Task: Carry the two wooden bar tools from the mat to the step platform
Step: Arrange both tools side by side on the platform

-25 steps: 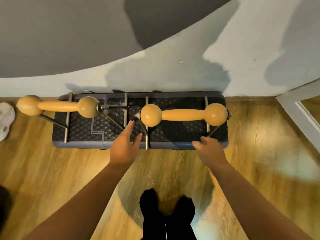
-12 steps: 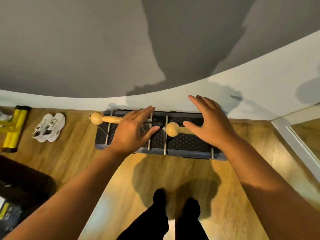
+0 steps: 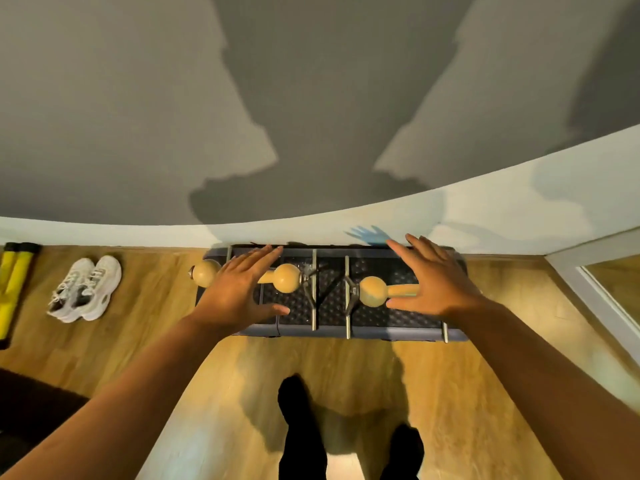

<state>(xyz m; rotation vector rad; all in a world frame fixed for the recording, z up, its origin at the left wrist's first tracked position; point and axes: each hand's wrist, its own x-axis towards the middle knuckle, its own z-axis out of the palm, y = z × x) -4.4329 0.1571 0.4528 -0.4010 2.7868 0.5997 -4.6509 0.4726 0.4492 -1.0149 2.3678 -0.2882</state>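
Two wooden bar tools with round knobs and metal legs rest on the dark textured step platform (image 3: 367, 317) against the wall. The left bar tool (image 3: 286, 278) lies on the platform's left half, one knob overhanging its left end. The right bar tool (image 3: 374, 291) lies on the right half. My left hand (image 3: 239, 292) hovers flat above the left tool with fingers spread, covering its shaft. My right hand (image 3: 438, 280) hovers above the right tool, palm down with fingers apart, hiding its far knob. Neither hand holds anything.
White sneakers (image 3: 85, 289) sit on the wooden floor left of the platform, with yellow rolled items (image 3: 14, 282) beyond them at the frame edge. A dark mat corner (image 3: 31, 403) lies at lower left. My feet (image 3: 301, 420) stand before the platform. A white frame (image 3: 588, 282) stands right.
The view has pulled back as I rose from the platform. Both hands let the tools stand on it, lifted higher, and now spread wider apart above them.
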